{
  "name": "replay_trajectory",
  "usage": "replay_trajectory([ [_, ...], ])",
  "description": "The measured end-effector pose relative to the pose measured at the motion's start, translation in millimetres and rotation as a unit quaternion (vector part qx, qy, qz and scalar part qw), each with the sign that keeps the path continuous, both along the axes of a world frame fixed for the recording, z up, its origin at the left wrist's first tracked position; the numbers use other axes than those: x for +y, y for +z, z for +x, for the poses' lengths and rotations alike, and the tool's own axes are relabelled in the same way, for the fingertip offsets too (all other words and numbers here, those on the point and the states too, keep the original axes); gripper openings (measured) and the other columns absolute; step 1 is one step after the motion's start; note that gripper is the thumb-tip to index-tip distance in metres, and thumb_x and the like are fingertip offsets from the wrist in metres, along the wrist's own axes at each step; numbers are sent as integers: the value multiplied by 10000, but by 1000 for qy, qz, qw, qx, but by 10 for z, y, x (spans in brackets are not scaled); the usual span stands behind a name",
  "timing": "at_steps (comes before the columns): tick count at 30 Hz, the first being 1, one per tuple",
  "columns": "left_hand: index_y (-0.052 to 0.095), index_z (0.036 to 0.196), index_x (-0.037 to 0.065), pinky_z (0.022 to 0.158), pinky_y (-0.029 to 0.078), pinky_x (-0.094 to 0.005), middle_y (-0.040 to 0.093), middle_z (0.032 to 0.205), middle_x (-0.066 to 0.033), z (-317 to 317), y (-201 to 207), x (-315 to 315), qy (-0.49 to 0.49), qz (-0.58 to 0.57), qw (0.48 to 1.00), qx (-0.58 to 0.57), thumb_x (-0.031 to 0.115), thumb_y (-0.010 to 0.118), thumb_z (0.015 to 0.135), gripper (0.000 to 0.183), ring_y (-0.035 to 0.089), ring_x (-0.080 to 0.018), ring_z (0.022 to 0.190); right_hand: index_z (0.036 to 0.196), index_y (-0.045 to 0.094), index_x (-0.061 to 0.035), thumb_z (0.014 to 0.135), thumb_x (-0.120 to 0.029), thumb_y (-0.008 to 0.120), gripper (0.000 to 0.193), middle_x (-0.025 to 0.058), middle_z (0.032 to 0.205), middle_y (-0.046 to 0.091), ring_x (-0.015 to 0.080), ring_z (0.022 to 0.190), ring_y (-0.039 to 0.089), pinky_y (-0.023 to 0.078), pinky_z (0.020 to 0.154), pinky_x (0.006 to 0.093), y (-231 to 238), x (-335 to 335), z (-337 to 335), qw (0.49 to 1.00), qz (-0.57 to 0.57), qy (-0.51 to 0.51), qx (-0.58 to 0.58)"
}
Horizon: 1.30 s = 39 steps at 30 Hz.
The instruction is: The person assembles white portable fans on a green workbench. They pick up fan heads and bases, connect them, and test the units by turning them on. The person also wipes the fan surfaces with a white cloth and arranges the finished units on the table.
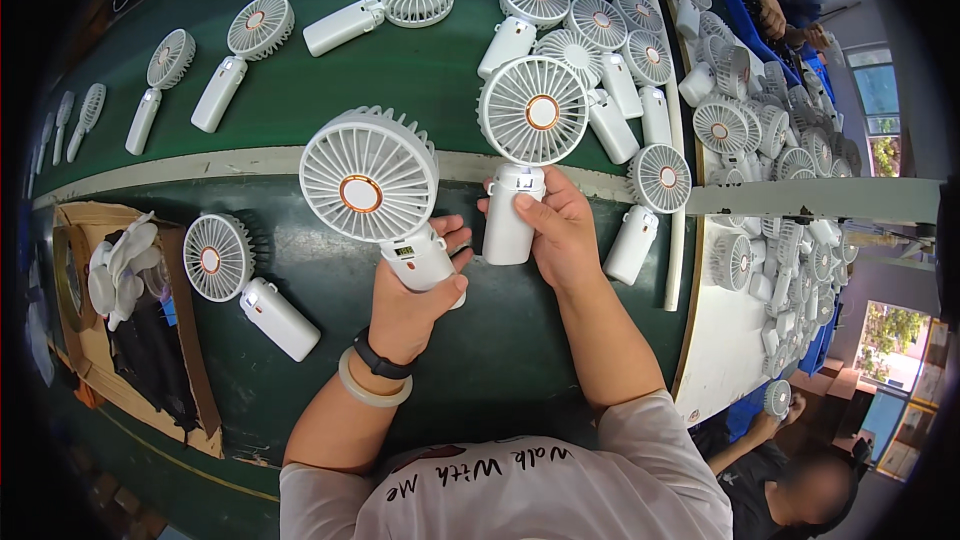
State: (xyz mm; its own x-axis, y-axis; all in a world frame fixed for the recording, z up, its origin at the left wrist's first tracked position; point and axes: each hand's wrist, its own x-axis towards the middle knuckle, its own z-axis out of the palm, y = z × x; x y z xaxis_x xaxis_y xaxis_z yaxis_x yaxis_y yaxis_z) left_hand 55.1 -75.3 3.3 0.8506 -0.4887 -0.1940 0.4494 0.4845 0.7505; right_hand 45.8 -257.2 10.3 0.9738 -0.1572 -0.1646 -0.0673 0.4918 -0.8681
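My left hand [402,316] is closed around the handle of a white handheld fan [335,165], its round grille tilted up to the left. A small lit display shows on that handle, and an orange ring circles the hub. To its right, my right hand [565,235] grips a second white handheld fan [512,215] upright, thumb pressed on the front of the handle. The two fans are held side by side over the green bench [500,340]. Left of my hands, another handheld fan [282,318] lies on the bench.
A cardboard box [205,380] with white fan blades [125,270] sits at the left. Several fans lie along the green belt [330,90] beyond a pale rail [240,162]. At the right, a table holds piled fans [725,125] beneath a metal bar [820,197], with two people nearby.
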Motion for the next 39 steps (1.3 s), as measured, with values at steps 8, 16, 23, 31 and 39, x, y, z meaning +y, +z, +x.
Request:
replay_trajectory([
  [8,423,1262,11,992,411,-424,489,1259,-122,-16,2,-8,7,-17,1000,15,-76,664,694,623,478,-260,1186,1141,487,0,844,-141,612,352,158,1052,617,233,937,627,496,836,350,-24,23,12,1000,3,-12,-3],
  [16,257,1392,75,1005,388,-471,342,1388,-177,-18,57,10,-20,5,1000,-5,83,714,704,826,368,-318,1280,1166,481,-4,872,-114,587,331,112,1057,610,179,920,615,498,825,328,-66,156,-4,1000,-7,-15,-1],
  [23,366,1225,38,731,559,-371,532,1118,-120,-33,23,30,-41,-24,999,17,74,713,702,628,589,-229,974,1252,487,-15,819,-142,646,478,128,1078,479,234,996,498,420,859,317,67,271,-103,908,-397,48,-121],
  [31,355,1269,29,839,527,-423,490,1194,-126,-58,-11,33,-13,36,998,-57,160,776,693,726,550,-258,1067,1102,562,10,815,-104,582,310,211,1039,541,366,1018,531,433,879,401,461,-734,296,667,-740,-88,-9],
  [39,277,1300,61,802,515,-356,506,1141,-127,-75,-29,-3,8,40,993,-113,-5,674,685,735,573,-211,978,1217,467,-14,813,-215,631,479,249,1053,503,402,876,588,494,754,450,379,-874,503,572,-803,-33,167],
])
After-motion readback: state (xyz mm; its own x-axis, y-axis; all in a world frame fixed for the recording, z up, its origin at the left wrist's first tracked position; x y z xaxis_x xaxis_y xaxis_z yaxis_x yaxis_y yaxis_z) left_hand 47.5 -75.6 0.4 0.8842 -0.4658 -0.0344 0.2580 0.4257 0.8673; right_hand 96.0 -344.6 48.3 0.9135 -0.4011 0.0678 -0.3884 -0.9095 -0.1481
